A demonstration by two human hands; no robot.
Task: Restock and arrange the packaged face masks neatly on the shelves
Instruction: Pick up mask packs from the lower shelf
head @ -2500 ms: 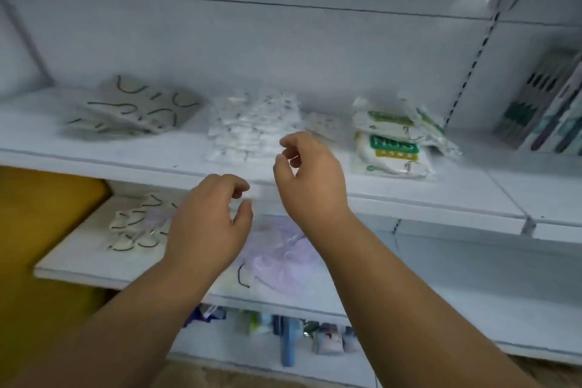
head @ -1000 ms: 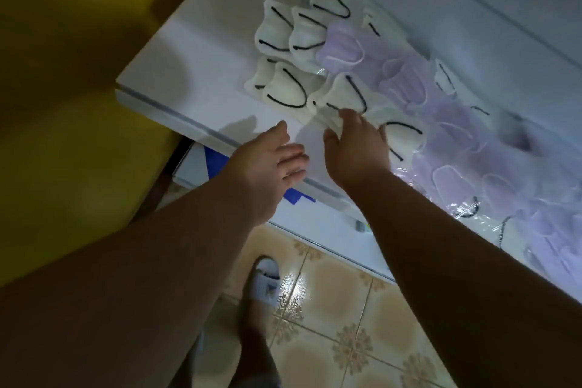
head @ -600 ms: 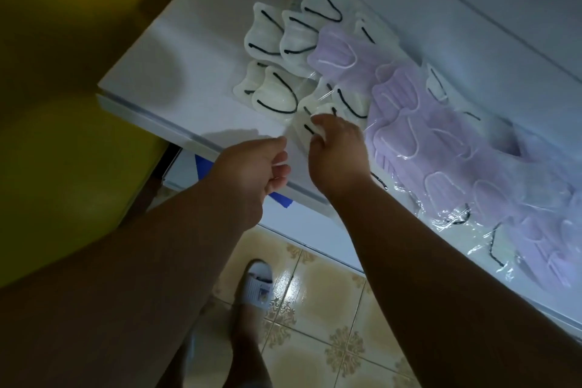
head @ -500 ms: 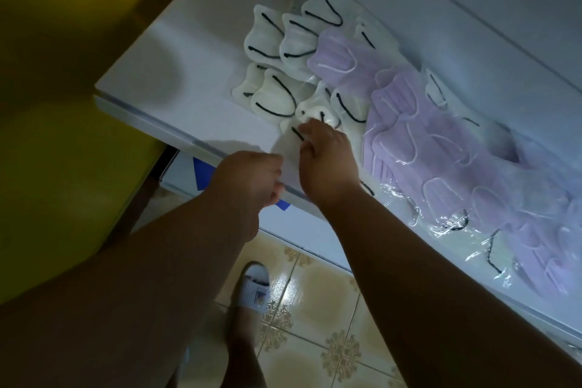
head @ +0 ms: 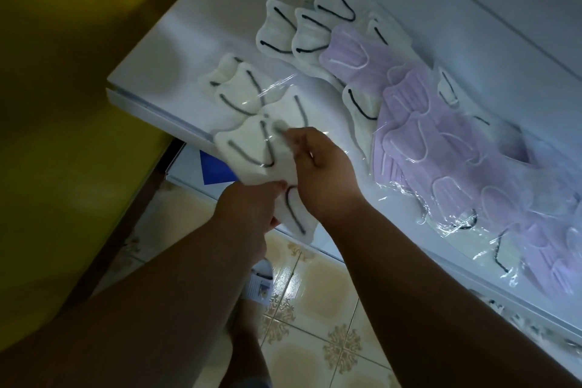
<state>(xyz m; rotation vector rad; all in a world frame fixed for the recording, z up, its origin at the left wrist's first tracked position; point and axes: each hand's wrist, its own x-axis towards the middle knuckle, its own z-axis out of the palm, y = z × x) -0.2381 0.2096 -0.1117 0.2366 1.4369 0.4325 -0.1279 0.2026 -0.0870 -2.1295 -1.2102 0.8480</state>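
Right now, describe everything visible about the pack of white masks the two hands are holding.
The pack of white masks is a clear, glossy plastic sleeve holding several cream-white folded masks with black ear loops, overlapping in a row. It looks soft and limp. It lies slanted across the front edge of the white shelf, its near end hanging past the edge. The left hand grips that near end; the right hand pinches its middle. It is slightly blurred.

A white shelf [head: 176, 50] carries clear-wrapped packs of white masks with black ear loops [head: 277, 28] toward its left end, with overlapping packs of purple masks [head: 419, 135] spread along its right side.
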